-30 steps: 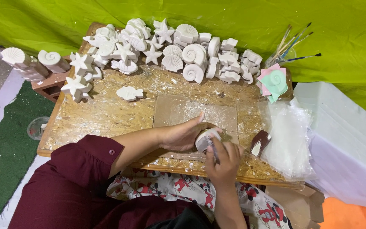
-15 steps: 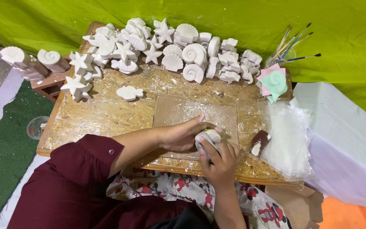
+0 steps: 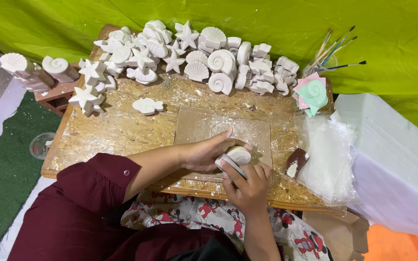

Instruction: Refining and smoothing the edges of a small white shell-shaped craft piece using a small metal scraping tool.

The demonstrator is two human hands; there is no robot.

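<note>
**Plaster piece steadied over the sanding sheet**

Green cloth backs a chipboard worktop [image 3: 122,130]. Left hand [image 3: 204,154] clasps a small white cast [image 3: 239,154] against the brown sheet [image 3: 204,125], bracing it; right hand [image 3: 250,186] grips what may be a scraper [image 3: 229,165]. Finished shells [image 3: 214,58] wait behind.

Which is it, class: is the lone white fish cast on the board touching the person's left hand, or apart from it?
Apart. The head view shows the fish cast lying alone, with bare board between it and the left hand, which rests on a small white piece.
</note>
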